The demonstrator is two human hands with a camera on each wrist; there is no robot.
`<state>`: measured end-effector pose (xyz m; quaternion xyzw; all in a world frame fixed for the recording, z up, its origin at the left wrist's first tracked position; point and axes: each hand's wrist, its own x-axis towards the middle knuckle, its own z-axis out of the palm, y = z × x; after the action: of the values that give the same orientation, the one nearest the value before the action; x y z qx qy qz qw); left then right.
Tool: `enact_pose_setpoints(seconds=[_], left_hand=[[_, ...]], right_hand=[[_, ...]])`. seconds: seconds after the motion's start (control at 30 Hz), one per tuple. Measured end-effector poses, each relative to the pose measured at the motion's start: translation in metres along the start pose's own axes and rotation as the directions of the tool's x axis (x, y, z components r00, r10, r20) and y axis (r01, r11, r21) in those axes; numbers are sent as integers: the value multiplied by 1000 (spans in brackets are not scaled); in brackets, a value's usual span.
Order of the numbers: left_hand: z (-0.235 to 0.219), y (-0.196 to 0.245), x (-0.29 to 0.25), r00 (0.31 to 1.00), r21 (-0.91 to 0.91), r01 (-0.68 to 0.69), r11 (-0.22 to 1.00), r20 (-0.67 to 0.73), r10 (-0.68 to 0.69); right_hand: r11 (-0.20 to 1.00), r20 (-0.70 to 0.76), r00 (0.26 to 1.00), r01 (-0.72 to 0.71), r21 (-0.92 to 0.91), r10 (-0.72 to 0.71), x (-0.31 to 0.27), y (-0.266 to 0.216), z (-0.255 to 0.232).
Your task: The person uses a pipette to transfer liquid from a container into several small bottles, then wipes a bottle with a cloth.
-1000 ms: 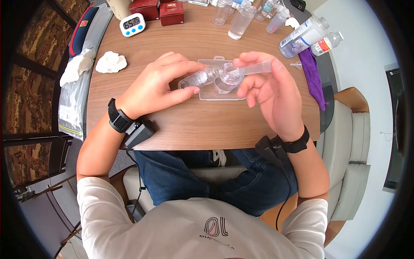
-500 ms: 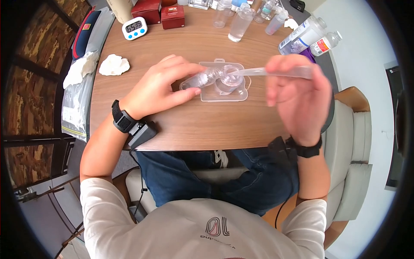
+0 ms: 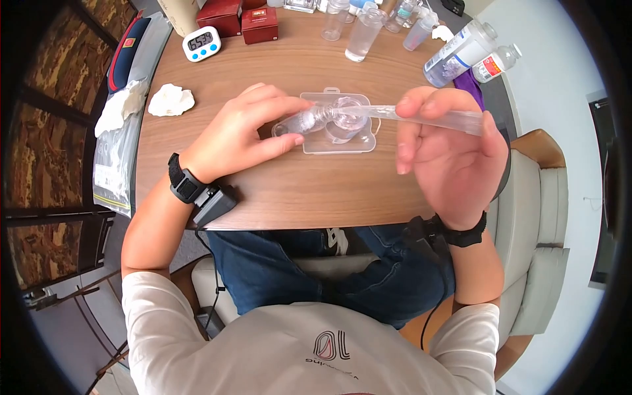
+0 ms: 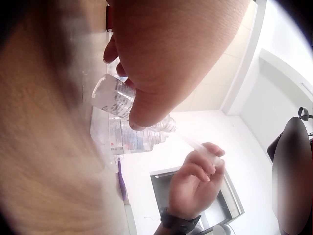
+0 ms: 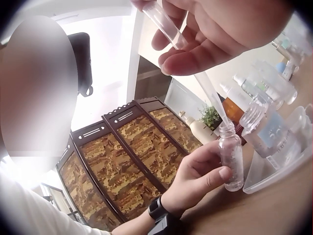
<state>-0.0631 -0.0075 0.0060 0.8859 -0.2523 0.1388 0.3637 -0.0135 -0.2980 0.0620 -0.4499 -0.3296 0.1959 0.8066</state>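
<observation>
My left hand [image 3: 247,128] grips a small clear bottle [image 5: 232,164] with printed marks, thumb on one side and fingers on the other. The bottle stands upright with its mouth uncovered in the right wrist view. My right hand [image 3: 454,148] pinches a translucent plastic dropper [image 5: 210,93] by its wide upper part, raised over the table. The dropper slants down, and its thin tip is right at the bottle's mouth. Next to the small bottle, a clear bottle [image 5: 274,132] with an open neck stands in a shallow clear plastic tray [image 3: 316,149].
A white timer [image 3: 201,44], red boxes [image 3: 260,26] and several clear bottles line the far side, among them a tall one [image 3: 364,36]. Crumpled tissue [image 3: 171,100] lies at left. Larger bottles [image 3: 461,52] stand at right by a purple cloth [image 3: 469,85].
My right hand has moved right, away from the bottles, and its grip shows more of the dropper's length. The tip stays by the small bottle's mouth. My left hand holds nearly still.
</observation>
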Motion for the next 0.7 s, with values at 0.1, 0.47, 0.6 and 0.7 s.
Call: enact_pose_setpoints(seconds=[0.1, 0.47, 0.6, 0.7], left_hand=[[0, 0, 0, 1000, 1, 2, 1000, 5, -2], [0, 0, -1, 1000, 11, -8, 1000, 0, 8], [-1, 0, -1, 1000, 8, -3, 1000, 1, 3], [-1, 0, -1, 1000, 6, -3, 1000, 4, 3]], right_hand=[[1000, -37, 999, -24, -12, 23, 0, 1, 2], [1000, -30, 999, -16, -23, 15, 0, 3, 2], [1000, -32, 999, -12, -23, 11, 0, 3, 2], [1000, -33, 999, -11, -26, 10, 0, 4, 3]])
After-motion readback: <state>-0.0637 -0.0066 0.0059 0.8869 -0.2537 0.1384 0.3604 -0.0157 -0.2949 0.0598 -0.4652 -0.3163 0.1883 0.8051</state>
